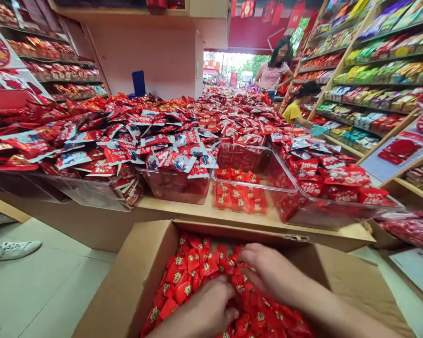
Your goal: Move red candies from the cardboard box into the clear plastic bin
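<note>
A brown cardboard box [155, 253] stands open in front of me, heaped with small red wrapped packets [178, 277] printed in gold. My left hand [213, 303] is down in the heap, its back toward me and its thumb bent to the right. Its fingertips are hidden among the packets, so I cannot tell whether it holds any. My right hand [266, 268] reaches in from the right, touching the packets with its fingers apart from the thumb. Beyond the box, a clear plastic bin [254, 188] holds a low layer of the same red packets.
Bins piled with red-and-white packets [176, 155] cover the wooden counter [183, 209]. Another clear bin [338, 213] is heaped at the right. Packed shelves [373, 84] line the right wall. Two people [275, 72] are farther back. A white shoe [16, 251] is on the tiled floor.
</note>
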`<action>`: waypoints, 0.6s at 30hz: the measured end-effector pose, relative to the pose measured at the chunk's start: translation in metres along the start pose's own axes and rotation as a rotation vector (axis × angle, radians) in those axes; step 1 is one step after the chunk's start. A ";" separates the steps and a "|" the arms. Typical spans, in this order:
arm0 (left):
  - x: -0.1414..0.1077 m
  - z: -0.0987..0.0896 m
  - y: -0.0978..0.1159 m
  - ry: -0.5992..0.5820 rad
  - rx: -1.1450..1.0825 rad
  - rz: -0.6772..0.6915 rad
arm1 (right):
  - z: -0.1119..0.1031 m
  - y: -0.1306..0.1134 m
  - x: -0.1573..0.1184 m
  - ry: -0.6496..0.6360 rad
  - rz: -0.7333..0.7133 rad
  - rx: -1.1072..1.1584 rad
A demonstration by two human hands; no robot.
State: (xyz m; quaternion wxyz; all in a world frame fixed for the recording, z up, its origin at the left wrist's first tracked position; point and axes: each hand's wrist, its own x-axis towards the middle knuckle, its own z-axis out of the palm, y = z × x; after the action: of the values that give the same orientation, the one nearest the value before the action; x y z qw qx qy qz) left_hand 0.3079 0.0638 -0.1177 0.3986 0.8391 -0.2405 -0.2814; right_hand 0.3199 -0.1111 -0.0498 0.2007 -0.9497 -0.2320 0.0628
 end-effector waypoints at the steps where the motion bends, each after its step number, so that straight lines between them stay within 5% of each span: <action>1: 0.000 -0.001 0.001 -0.025 0.062 0.006 | 0.023 0.007 -0.009 -0.065 0.070 -0.007; 4: 0.000 -0.003 0.002 -0.051 0.196 0.002 | 0.071 0.022 -0.019 -0.171 0.168 -0.020; 7: 0.001 -0.004 0.000 -0.045 0.210 -0.034 | 0.088 0.021 -0.014 -0.186 0.162 -0.093; 13: 0.009 -0.003 -0.002 0.152 -0.001 -0.009 | 0.081 0.020 -0.010 -0.043 0.129 -0.050; 16: 0.013 -0.002 -0.001 0.273 -0.247 -0.042 | 0.071 0.026 -0.009 0.082 0.252 0.330; 18: 0.015 -0.002 0.001 0.237 -0.497 -0.060 | 0.063 0.026 -0.007 0.157 0.307 0.656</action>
State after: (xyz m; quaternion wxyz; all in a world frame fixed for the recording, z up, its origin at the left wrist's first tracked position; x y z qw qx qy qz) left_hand 0.3198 0.0548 -0.1206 0.6092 0.7492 -0.0910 -0.2434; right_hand 0.3114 -0.1130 -0.1178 0.4998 -0.8606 -0.0383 0.0902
